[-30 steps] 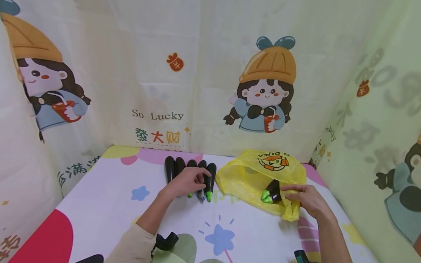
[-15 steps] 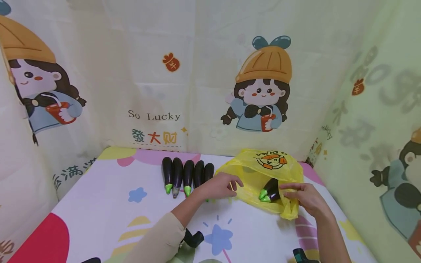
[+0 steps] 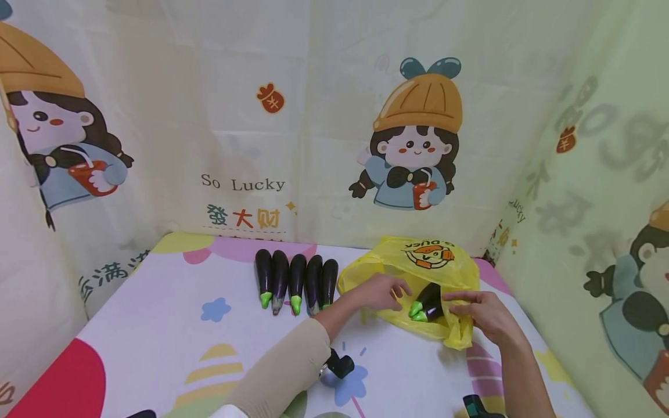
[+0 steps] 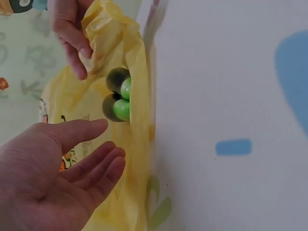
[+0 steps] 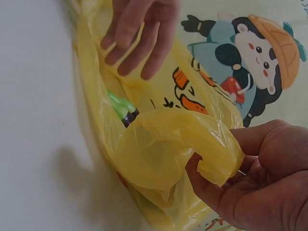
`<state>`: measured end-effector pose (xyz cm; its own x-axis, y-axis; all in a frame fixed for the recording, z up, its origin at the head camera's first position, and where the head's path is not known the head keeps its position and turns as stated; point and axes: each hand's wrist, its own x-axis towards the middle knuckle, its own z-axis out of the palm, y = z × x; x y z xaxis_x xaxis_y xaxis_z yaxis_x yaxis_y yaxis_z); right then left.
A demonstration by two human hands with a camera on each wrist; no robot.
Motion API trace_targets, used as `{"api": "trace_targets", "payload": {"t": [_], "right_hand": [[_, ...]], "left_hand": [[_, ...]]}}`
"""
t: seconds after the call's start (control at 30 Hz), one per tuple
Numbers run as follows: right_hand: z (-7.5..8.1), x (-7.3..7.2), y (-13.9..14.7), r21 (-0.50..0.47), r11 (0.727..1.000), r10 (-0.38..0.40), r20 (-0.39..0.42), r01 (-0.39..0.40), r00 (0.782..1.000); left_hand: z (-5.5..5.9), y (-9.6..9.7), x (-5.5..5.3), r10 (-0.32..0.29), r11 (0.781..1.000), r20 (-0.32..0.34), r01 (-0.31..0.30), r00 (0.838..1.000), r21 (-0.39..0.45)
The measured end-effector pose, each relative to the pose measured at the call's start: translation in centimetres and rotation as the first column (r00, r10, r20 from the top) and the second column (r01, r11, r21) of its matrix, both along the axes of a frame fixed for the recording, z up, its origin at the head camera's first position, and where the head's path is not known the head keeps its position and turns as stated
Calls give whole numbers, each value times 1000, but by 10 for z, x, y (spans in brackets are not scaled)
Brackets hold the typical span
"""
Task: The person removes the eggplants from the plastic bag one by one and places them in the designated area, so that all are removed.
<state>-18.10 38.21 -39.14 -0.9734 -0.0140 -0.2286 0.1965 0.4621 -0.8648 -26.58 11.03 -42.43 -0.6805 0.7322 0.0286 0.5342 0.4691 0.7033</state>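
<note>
A yellow plastic bag (image 3: pixel 360 270) lies on its side on the table, its mouth toward me. Inside it rest two eggplants (image 3: pixel 431 302) with green stem ends, which also show in the left wrist view as dark ends with green caps (image 4: pixel 124 109). At the left of the mouth, my left hand (image 3: pixel 382 292) reaches in with relaxed, parted fingers and nothing between them. My right hand (image 3: pixel 486 316) pinches the bag's right edge between thumb and fingers; the right wrist view shows the gathered plastic (image 5: pixel 211 149) there.
Several eggplants (image 3: pixel 297 278) lie side by side in a row left of the bag, stem ends toward me. A patterned cloth (image 3: pixel 324 145) hangs as walls behind and at both sides. The tabletop (image 3: pixel 157 325) carries printed shapes.
My left hand has moved right, from over the eggplant row to the bag's mouth, uncovering the row. My right hand stays at the bag's edge. The head view has shifted slightly.
</note>
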Motion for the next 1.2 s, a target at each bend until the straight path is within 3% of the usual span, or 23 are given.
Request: {"api": "trace_targets", "payload": {"t": [0.37, 0.7, 1.2], "right_hand": [[4, 1, 0, 38, 999, -11, 6, 10, 1000], [5, 0, -1, 20, 1000, -13, 14, 13, 1000], [3, 1, -2, 28, 1000, 0, 5, 0, 1000]], "left_hand": [[-1, 36, -6, 55, 998, 37, -55, 998, 2], [-8, 64, -7, 62, 998, -90, -64, 994, -15], [-4, 68, 1, 6, 985, -213, -43, 977, -169]]}}
